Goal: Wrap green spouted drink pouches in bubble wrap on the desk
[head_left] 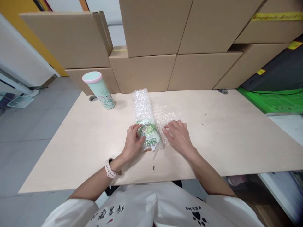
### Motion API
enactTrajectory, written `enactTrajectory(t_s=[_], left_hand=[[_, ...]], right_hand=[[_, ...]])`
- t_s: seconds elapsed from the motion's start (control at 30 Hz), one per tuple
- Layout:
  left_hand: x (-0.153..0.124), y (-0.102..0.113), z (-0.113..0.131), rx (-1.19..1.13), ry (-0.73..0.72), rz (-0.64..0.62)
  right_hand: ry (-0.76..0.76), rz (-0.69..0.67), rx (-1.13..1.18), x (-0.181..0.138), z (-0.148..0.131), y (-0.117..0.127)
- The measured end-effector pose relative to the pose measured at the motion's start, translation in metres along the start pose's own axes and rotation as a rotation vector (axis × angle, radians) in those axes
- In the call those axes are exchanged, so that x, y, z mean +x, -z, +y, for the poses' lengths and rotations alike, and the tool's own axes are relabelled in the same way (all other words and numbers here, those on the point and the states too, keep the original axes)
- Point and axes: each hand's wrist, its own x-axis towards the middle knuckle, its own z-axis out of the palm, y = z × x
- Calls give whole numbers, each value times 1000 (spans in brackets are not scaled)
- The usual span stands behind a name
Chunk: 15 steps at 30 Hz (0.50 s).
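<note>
A packet with a green and white print (151, 134) lies on the table near its middle, partly under clear bubble wrap (143, 104) that stretches away from me. My left hand (133, 140) grips the packet's left edge, thumb and forefinger curved over it. To the right, a loose flap of bubble wrap (168, 113) lies flat on the wood. My right hand (177, 135) rests on this flap, palm down and fingers stretched out, just beside the packet. What lies under the packet is hidden.
A mint tumbler with a pink rim (100, 91) stands at the table's (224, 135) back left. Stacked cardboard boxes (144, 74) form a wall along the far edge. A green crate (276, 101) and dark cases (274, 69) are at the right.
</note>
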Motion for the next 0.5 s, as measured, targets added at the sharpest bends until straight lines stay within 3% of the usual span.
enactTrajectory(t_s=[0.1,0.23,0.33,0.4,0.47,0.5], left_hand=[[-1,0,0,-134,11,-28],[0,3,8,-488,205,-76],[4,4,15,-855,393,-260],[7,3,17,-968,518,-373],[9,3,15,-917,564,-334],[11,5,14,-844,534,-243]], right_hand=[[41,-254,91,-3,-14,-13],[23,-249,465,-2,-14,-12],[177,-290,735,-3,-22,-4],[311,-377,767,-6,-30,-2],[364,-410,740,-9,-35,-5],[349,-394,720,-11,-36,-7]])
